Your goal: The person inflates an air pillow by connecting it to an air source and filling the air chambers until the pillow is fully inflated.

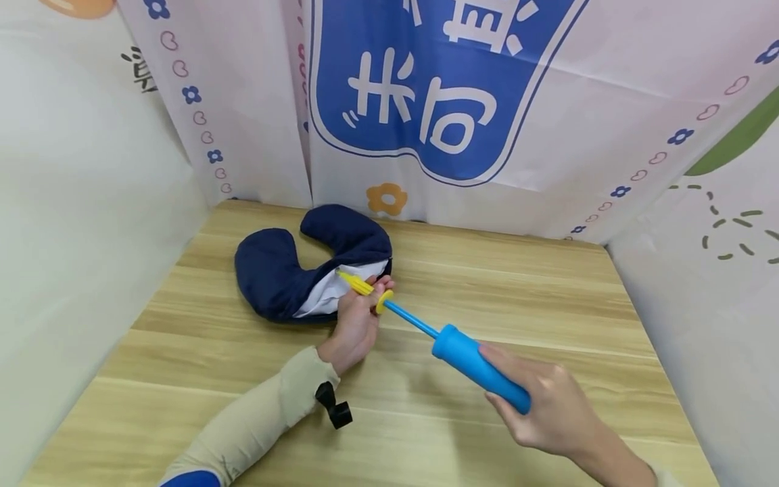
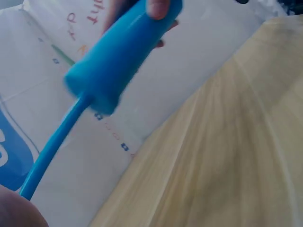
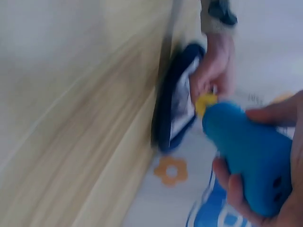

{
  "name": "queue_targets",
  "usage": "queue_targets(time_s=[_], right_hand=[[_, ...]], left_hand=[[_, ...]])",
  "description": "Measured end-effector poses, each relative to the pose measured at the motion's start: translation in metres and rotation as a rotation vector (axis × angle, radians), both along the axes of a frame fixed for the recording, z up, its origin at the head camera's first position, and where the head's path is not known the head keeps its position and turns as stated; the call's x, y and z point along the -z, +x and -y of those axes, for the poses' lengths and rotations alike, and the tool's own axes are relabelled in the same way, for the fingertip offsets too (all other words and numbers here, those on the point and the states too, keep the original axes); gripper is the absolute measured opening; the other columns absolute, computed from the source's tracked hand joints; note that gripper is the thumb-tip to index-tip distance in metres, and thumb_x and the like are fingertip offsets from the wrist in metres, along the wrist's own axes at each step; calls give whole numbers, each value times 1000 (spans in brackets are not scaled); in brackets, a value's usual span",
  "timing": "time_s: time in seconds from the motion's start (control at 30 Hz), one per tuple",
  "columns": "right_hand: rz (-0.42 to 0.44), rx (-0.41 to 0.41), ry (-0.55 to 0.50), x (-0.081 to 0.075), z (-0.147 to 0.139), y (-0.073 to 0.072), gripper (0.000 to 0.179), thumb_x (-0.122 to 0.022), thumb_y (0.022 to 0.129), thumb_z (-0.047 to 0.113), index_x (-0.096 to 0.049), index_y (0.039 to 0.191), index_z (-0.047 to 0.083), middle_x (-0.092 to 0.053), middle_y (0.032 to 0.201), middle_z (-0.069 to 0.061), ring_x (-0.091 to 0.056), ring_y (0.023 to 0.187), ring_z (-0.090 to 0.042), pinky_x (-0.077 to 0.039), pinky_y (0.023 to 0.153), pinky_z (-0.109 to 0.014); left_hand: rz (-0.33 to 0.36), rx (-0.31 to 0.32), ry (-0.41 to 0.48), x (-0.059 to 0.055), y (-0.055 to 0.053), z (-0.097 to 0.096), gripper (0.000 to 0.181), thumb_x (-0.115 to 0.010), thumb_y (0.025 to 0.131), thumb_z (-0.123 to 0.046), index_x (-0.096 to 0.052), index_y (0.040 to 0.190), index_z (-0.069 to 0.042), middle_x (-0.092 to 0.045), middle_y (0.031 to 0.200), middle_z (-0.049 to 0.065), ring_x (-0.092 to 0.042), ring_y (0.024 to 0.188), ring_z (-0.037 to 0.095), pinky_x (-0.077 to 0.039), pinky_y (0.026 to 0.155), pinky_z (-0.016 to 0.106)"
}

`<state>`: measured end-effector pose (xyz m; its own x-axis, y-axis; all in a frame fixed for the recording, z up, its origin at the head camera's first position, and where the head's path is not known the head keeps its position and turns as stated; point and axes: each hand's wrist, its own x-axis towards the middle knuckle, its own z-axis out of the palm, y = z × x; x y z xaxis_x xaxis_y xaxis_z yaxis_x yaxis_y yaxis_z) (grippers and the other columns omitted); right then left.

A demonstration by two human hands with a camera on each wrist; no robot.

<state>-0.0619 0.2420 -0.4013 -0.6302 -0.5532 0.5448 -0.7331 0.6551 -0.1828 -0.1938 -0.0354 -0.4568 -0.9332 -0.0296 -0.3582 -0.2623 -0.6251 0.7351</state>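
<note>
A blue hand air pump [image 1: 471,362] with a thin blue rod and a yellow nozzle [image 1: 356,282] slants across the middle of the head view. My right hand [image 1: 550,406] grips its thick blue body. Around the yellow end, just behind the nozzle, my left hand [image 1: 358,328] holds the pump. The nozzle's tip lies over the white inner part [image 1: 322,295] of a navy U-shaped neck pillow [image 1: 264,270], whose cover gapes open along the near side. Whether the tip sits in a valve, I cannot tell. In the right wrist view the pump body [image 3: 248,151] hides part of the nozzle.
The pillow and both hands are over a wood-grain table [image 1: 517,291]. A printed white cloth [image 1: 566,135] with a blue sign hangs behind its back edge, and pale walls [image 1: 79,203] stand at the sides. A black wrist mount [image 1: 333,404] sticks out from the left sleeve.
</note>
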Motion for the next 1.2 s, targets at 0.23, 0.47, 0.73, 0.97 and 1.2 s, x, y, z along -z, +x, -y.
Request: queue_targets(time_s=[0.23,0.47,0.73,0.97,1.2], right_hand=[[-10,17,26,17,43,-31,60,-84,78,17,-69,132,-3,-79,116,-20,-81,82,-26,-66,62,-39],[77,5,22,30,41,-43,69,-89,75,12,-66,137,-3,-77,123,-20,-81,93,-28,-67,70,-40],[152,14,-4,14,-6,-16,76,-93,72,10,-66,143,8,-76,130,-10,-80,102,-25,-66,81,-30],[162,56,29,0,-26,-2,79,-95,68,11,-68,142,12,-77,129,-5,-80,99,-20,-62,83,-20],[1,15,9,10,27,-23,63,-88,73,16,-71,132,2,-81,113,-14,-81,81,-25,-66,63,-37]], left_hand=[[-14,8,-32,6,7,-16,39,-53,108,-2,-40,143,8,-73,121,8,-72,100,9,-55,96,22],[-62,104,-13,13,5,-16,44,-54,107,2,-36,147,9,-74,118,7,-74,98,8,-59,95,20],[-90,97,25,5,-7,5,49,-51,106,8,-36,153,8,-73,118,5,-75,100,8,-59,95,20],[-55,54,8,1,-12,13,48,-52,107,4,-36,152,7,-72,117,2,-75,98,6,-58,93,17],[1,-44,-11,6,-1,6,34,-51,109,-2,-40,141,4,-71,131,12,-73,101,7,-57,96,19]])
